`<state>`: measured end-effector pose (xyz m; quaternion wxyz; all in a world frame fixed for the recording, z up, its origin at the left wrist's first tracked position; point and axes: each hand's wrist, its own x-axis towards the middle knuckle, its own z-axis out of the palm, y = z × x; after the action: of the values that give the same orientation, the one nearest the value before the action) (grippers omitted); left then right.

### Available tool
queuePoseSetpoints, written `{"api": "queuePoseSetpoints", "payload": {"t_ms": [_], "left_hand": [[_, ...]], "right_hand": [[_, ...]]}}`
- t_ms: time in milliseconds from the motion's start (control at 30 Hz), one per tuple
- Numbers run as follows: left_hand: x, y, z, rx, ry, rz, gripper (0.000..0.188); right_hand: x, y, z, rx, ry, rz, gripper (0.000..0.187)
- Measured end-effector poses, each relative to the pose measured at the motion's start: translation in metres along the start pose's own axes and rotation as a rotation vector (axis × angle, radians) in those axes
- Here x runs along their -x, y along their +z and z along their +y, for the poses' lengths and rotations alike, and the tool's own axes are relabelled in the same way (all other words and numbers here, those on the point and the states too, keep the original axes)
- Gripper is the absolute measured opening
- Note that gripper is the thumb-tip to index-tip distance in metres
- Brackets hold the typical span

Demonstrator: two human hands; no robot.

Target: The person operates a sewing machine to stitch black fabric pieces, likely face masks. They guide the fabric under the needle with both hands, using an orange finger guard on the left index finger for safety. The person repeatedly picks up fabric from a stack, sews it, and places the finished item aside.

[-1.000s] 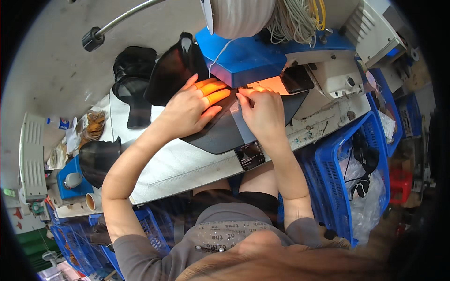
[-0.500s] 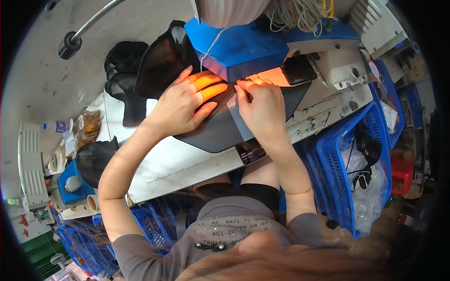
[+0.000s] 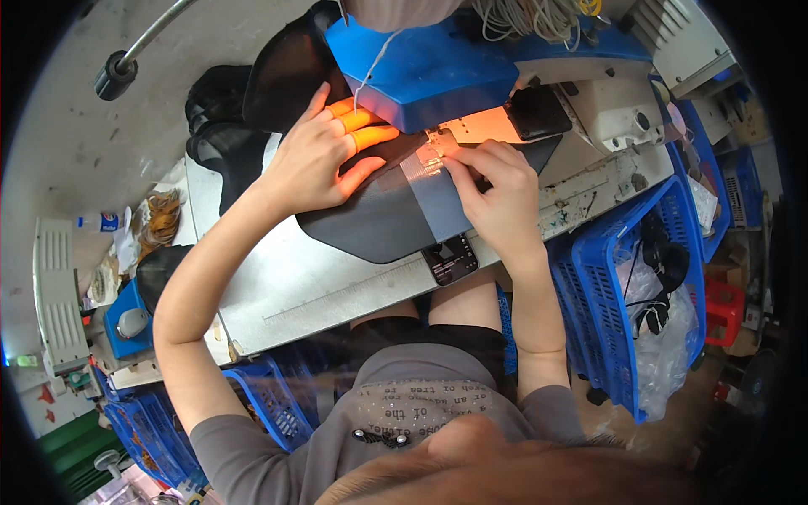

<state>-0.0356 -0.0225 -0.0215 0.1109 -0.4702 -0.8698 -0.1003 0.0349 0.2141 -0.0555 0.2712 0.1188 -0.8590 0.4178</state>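
Observation:
A blue sewing machine head (image 3: 421, 76) stands over a dark, flat piece of material (image 3: 358, 223), with orange light on the stitching area. My left hand (image 3: 316, 160) lies on this material left of the machine, its fingers stretched out. Bright orange covers (image 3: 370, 136) wrap some of those fingers. Thumb and forefinger of my right hand (image 3: 502, 189) are pinched together beside the lit metal plate (image 3: 432, 151). What they hold, if anything, is too small to make out. A smooth grey strip (image 3: 442, 215) runs between the plate and the table's front edge.
Black shaped pieces (image 3: 231, 156) are heaped behind my left hand. A black phone-like slab (image 3: 539, 114) rests right of the machine head. A small dark screen device (image 3: 452, 259) sits at the table's front edge. Blue crates (image 3: 627, 328) stand at the right.
My right hand has moved right, away from the machine head's lower edge, uncovering the lit metal plate. My left hand and the dark material have shifted slightly left.

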Motion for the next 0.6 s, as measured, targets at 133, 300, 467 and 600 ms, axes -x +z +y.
{"api": "queuePoseSetpoints", "payload": {"t_ms": [133,300,467,600], "left_hand": [[0.0,-0.003,0.0,-0.032,0.005,-0.041,0.036],[0.0,-0.004,0.002,-0.026,0.007,-0.027,0.035],[0.0,-0.003,0.006,-0.024,-0.014,-0.032,0.033],[0.001,-0.002,0.009,-0.055,-0.053,-0.044,0.031]], "right_hand": [[0.01,-0.01,0.007,-0.04,-0.08,0.012,0.01],[0.014,-0.011,0.01,-0.048,-0.122,0.024,0.012],[0.014,-0.01,0.012,-0.055,-0.138,0.032,0.012],[0.015,-0.009,0.014,-0.064,-0.157,0.041,0.012]]}}
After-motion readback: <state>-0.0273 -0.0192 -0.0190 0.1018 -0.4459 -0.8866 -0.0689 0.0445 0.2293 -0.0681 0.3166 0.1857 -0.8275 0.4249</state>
